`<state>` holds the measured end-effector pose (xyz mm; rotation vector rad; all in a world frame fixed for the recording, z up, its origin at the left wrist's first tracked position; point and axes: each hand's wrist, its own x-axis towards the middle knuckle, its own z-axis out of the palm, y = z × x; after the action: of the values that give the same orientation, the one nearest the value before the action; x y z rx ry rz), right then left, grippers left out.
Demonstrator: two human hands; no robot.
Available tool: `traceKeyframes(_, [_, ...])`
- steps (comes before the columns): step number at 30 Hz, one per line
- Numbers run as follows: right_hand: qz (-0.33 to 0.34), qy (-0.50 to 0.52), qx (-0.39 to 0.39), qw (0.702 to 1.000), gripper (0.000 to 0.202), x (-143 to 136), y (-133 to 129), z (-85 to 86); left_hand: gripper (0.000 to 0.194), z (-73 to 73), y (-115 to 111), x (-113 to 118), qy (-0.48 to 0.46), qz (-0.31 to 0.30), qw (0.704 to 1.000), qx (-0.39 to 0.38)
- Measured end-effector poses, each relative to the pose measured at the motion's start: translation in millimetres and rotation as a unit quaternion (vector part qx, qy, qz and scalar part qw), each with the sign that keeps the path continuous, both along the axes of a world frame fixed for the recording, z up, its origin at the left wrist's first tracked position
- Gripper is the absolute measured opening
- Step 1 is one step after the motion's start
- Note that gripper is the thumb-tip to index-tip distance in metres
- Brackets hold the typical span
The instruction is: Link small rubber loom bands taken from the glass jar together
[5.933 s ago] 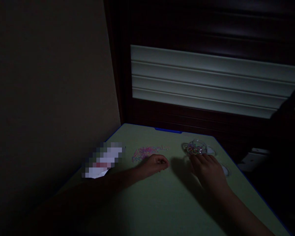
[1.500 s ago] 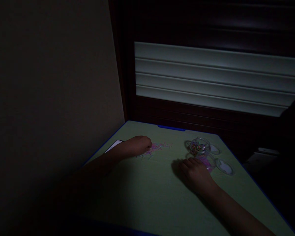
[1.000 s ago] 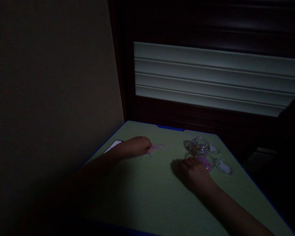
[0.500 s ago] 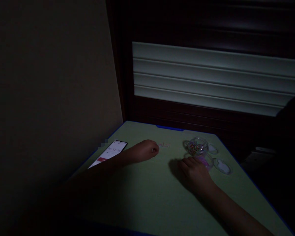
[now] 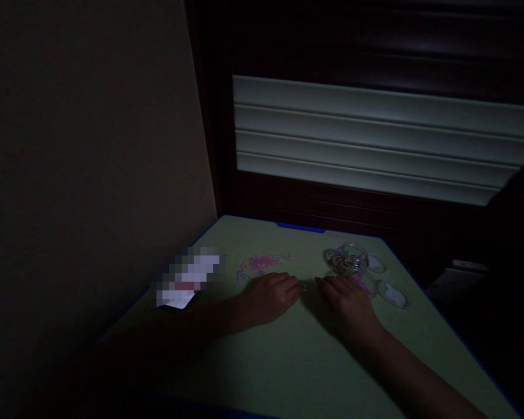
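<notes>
My left hand point(image 5: 276, 297) is closed over the green tabletop, with a small pale loop point(image 5: 303, 286) at its fingertips. Just behind it lies a loose heap of thin pink and multicoloured bands point(image 5: 262, 265). To the right, my right hand point(image 5: 347, 299) has its fingers pressed together; what they hold, if anything, is hidden. Beyond that hand stand a clear round container with colourful loops point(image 5: 347, 259) and another clear container with pink pieces point(image 5: 367, 285), partly covered by the hand.
Two clear lids point(image 5: 393, 294) lie right of the containers. A phone point(image 5: 181, 299), partly pixelated, rests at the left edge of the green table point(image 5: 262, 361). Behind the table are a dark panel and pale slats point(image 5: 367, 139); a wall rises on the left.
My left hand has moved right and nearer to me, toward my right hand, uncovering the heap of bands. The small pale loop now shows at its fingertips. My right hand has barely moved.
</notes>
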<state>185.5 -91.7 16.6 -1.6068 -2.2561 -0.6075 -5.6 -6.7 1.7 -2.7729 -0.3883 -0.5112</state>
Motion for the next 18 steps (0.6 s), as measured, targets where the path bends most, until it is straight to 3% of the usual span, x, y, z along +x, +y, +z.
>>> traceKeyframes(9, [0.08, 0.026, 0.001, 0.996, 0.025, -4.8, -0.3, 1.4, 0.014, -3.9, -1.4, 3.5, -0.005, -0.017, 0.999, 0.038])
traceKeyframes(18, [0.091, -0.007, -0.019, 0.996, 0.024, -2.2, -0.1, -0.5, 0.014, -3.8, -1.1, 3.6, -0.004, -0.025, 0.999, 0.037])
